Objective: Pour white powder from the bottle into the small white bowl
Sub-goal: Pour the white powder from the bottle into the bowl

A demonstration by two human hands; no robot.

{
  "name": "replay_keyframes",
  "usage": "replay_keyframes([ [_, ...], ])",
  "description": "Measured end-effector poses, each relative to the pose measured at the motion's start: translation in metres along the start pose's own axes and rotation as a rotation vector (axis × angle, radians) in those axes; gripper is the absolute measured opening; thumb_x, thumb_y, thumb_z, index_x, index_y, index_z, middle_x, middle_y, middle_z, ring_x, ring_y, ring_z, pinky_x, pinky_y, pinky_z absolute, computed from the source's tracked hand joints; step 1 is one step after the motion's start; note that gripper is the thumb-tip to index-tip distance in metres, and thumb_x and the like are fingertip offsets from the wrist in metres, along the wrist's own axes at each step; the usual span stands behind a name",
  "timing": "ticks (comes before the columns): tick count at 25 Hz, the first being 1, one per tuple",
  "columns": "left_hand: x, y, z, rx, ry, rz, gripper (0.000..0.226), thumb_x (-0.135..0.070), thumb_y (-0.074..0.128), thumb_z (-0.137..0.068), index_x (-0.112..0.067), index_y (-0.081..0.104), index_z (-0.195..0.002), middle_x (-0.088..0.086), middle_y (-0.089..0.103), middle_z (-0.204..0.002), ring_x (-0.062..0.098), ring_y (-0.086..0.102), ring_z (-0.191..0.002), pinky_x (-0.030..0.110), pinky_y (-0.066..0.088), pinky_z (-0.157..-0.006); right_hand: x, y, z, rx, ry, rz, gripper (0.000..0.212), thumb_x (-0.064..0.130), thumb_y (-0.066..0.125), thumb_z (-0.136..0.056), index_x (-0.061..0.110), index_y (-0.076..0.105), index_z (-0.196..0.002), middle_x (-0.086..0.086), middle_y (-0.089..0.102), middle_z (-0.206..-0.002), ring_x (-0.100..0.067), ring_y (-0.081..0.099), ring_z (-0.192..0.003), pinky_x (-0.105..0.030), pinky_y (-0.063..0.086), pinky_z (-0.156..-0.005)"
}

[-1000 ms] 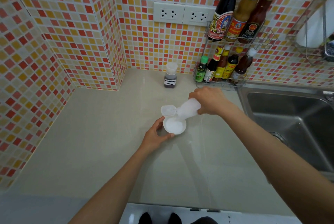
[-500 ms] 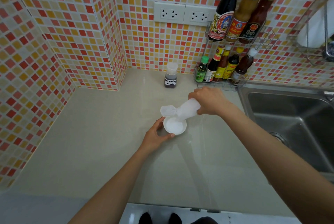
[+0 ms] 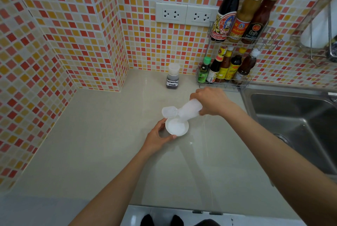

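A small white bowl [image 3: 179, 130] sits on the beige counter and holds white powder. My left hand [image 3: 157, 137] cups the bowl's left side with thumb and fingers around its rim. My right hand [image 3: 211, 102] grips the base of a translucent white bottle [image 3: 189, 109], tilted down to the left with its mouth over the bowl. The bottle's flip lid [image 3: 168, 112] hangs open at the mouth, just above the bowl's far rim.
A small dark bottle labelled seasoning sauce [image 3: 172, 79] stands by the back wall. A wire rack [image 3: 224, 85] with several sauce bottles is at the back right. A steel sink [image 3: 291, 125] lies to the right. The counter's front edge [image 3: 182, 207] is near me.
The tilted bottle and both hands stay almost where they were; the bottle's mouth remains over the bowl.
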State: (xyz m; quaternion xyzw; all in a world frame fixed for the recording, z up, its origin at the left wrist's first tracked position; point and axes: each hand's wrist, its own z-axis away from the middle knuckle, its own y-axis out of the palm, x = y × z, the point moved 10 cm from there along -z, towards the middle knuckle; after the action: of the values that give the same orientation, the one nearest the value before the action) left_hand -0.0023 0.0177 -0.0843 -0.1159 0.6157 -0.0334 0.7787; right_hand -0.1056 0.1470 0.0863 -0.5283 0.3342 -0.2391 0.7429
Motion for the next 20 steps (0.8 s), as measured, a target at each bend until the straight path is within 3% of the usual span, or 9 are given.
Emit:
replay_keyframes([
  [17, -0.0002, -0.0009, -0.0008, -0.005, 0.005, -0.031, 0.079, -0.045, 0.082, -0.063, -0.043, 0.044, -0.132, -0.021, 0.055, -0.131, 0.0, 0.049, -0.121, 0.019, 0.037, -0.095, 0.0019, -0.0018, -0.0025, 0.002, -0.01, 0.009, 0.054, 0.03, 0.076, -0.074, 0.03, 0.053, -0.122, 0.001, 0.062, -0.114, -0.025, 0.057, -0.104, -0.034, 0.041, -0.064],
  [20, -0.0012, -0.002, 0.0004, -0.012, 0.0, -0.034, 0.074, -0.043, 0.083, -0.064, -0.049, 0.046, -0.127, -0.03, 0.056, -0.124, -0.009, 0.049, -0.117, 0.009, 0.037, -0.089, 0.0025, -0.0032, -0.0023, -0.005, -0.013, 0.015, 0.053, 0.03, 0.076, -0.074, 0.029, 0.053, -0.122, 0.001, 0.062, -0.113, -0.026, 0.057, -0.103, -0.034, 0.04, -0.063],
])
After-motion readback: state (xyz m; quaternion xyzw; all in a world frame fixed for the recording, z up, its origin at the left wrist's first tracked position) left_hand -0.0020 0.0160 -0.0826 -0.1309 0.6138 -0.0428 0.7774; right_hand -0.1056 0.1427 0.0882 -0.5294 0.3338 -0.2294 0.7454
